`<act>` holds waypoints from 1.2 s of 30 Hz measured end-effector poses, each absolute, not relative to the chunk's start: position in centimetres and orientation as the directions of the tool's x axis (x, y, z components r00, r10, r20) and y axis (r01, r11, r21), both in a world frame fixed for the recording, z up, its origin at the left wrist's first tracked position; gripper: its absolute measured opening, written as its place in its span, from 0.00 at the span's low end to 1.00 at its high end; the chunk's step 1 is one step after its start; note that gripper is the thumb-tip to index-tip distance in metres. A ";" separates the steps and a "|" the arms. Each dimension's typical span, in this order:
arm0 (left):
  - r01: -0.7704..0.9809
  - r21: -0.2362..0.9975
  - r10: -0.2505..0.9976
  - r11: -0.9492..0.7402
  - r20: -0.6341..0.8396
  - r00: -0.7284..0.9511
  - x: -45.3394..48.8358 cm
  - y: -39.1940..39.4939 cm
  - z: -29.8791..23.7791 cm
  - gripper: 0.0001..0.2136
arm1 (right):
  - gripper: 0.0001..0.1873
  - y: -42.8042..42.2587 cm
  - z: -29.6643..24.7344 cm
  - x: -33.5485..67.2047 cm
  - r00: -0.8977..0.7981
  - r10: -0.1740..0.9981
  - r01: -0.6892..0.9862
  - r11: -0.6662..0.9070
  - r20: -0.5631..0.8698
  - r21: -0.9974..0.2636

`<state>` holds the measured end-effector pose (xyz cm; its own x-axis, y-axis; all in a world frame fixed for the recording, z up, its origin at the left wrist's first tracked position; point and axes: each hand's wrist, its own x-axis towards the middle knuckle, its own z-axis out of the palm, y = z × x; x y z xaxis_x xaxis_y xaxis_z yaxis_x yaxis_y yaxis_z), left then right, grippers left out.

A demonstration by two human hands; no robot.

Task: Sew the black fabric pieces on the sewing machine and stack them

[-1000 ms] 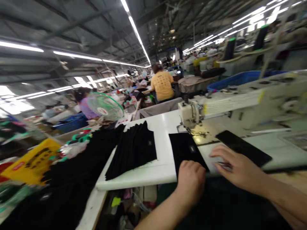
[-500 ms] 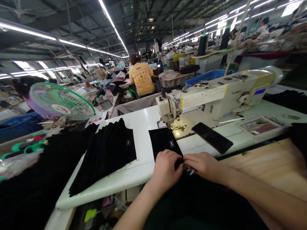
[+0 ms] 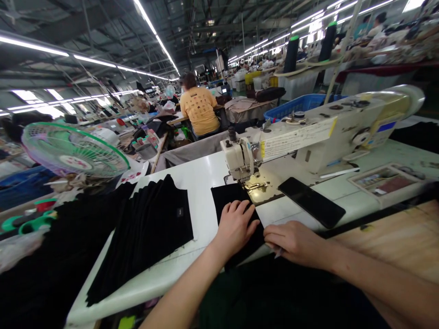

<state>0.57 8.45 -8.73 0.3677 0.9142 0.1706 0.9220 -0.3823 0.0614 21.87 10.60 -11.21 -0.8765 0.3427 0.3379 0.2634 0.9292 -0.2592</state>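
A black fabric piece [image 3: 224, 194] lies on the white table with its far edge by the presser foot of the sewing machine [image 3: 240, 157]. My left hand [image 3: 236, 226] rests flat on this piece, fingers somewhat spread, covering where its small label was. At the piece's right edge is my right hand [image 3: 291, 242], its fingers curled closed. A small pale pointed tool [image 3: 278, 252] pokes out below those fingers; its kind is hidden. Whether the fingertips also pinch the cloth edge, I cannot tell. To the left, a stack of black fabric pieces [image 3: 154, 224] bears a small label.
A black phone [image 3: 311, 202] lies right of the needle area, near a framed inset [image 3: 384, 183] in the tabletop. A green-rimmed fan [image 3: 75, 151] stands at left, above dark cloth [image 3: 68, 256]. Ahead, a person in a yellow shirt [image 3: 199, 109] sits facing away.
My left hand has moved forward from the near edge onto the fabric piece and flattened over its label. The hands have parted; the right stays near the cloth's edge, slightly lower.
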 end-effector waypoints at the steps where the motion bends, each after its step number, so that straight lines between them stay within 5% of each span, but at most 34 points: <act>1: 0.922 0.056 0.913 -0.384 0.173 0.370 0.4 8.9 -8.7 0.18 | 0.09 11.0 -11.2 21.7 -0.875 0.352 0.267 0.924 0.334 -0.273; 24: 0.918 0.065 0.913 -0.391 0.153 0.378 -0.5 9.8 -8.8 0.14 | 0.12 17.2 -10.4 18.5 -0.810 0.531 0.449 0.834 0.249 -0.320; 36: 0.923 0.081 0.917 -0.377 0.176 0.359 -2.3 14.0 -8.2 0.12 | 0.11 19.3 -8.7 15.9 -0.733 0.663 0.641 0.748 0.150 -0.175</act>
<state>-2.35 13.98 -8.24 0.3586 0.9168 0.1757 0.9228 -0.3765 0.0811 15.92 19.28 -8.72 -0.7329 0.6635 0.1504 0.6408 0.7475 -0.1748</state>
